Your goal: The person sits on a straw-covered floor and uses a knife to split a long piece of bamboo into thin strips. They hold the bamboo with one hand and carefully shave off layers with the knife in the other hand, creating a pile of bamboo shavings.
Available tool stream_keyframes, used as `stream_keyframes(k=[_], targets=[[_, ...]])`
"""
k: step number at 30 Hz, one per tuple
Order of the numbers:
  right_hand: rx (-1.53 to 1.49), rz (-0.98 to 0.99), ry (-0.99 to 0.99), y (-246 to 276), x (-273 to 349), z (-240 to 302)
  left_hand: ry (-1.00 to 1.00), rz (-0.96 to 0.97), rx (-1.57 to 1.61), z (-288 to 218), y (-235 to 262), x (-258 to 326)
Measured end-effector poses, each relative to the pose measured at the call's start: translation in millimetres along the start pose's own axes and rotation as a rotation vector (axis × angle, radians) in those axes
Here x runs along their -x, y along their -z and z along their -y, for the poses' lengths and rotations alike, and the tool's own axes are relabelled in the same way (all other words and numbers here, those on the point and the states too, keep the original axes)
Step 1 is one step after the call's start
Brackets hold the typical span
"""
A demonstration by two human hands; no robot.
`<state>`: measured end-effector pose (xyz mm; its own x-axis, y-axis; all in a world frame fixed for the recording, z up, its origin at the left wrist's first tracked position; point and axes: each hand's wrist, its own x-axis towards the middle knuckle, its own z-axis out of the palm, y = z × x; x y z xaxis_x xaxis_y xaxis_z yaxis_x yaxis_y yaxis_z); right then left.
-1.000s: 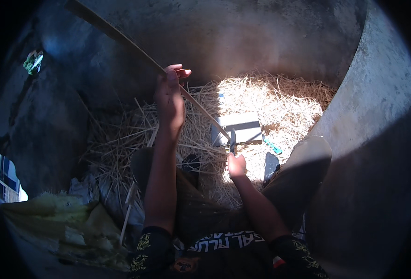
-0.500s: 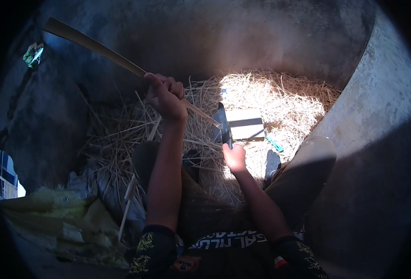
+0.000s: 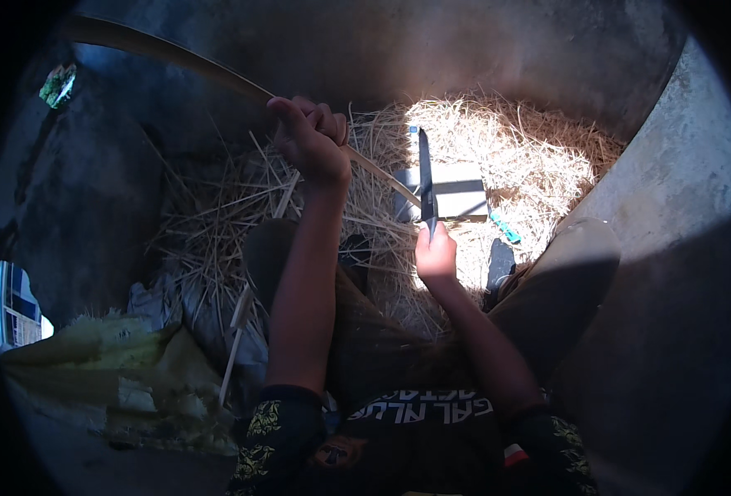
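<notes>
Here, my left hand [image 3: 312, 139] is gripping a strip [image 3: 171, 56], my right [image 3: 437, 252] a knife [image 3: 427, 172]. It's partly hiding a block [image 3: 461, 190] amid straw [image 3: 539, 157].

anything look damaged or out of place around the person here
The crumpled yellow-green sheet at lower left looks worn: its upper edge is ragged and pale patches mark it. Dry, pale straw also lies in untidy tangles.

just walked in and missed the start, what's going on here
The person's left hand grips a long thin strip that slants down toward a pale block on the straw. The right hand holds a dark-bladed knife, its blade seen over the block, close to the strip's lower end; whether they touch is unclear.
</notes>
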<state>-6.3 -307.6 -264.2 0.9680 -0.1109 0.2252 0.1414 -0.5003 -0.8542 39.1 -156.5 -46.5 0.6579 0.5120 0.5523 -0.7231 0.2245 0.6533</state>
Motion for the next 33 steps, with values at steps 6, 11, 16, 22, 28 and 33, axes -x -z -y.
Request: stream_keyframes(k=[6,11,16,22,28,33], targets=[[-0.037,0.028,0.095,25,-4,54,-0.039,-0.115,-0.029,-3,12,-2],[-0.14,-0.019,0.109,17,11,46,-0.083,-0.115,0.002,2,1,2],[0.269,0.241,-0.093,-4,7,-9,-0.038,-0.166,0.003,-2,7,-5],[-0.216,0.001,0.113,41,-9,71,-0.073,-0.043,0.045,-6,7,-1],[-0.314,-0.155,0.168,29,10,61,-0.072,0.03,0.021,7,-7,11],[0.164,0.198,-0.073,19,1,26,-0.032,0.041,0.014,2,-4,7]])
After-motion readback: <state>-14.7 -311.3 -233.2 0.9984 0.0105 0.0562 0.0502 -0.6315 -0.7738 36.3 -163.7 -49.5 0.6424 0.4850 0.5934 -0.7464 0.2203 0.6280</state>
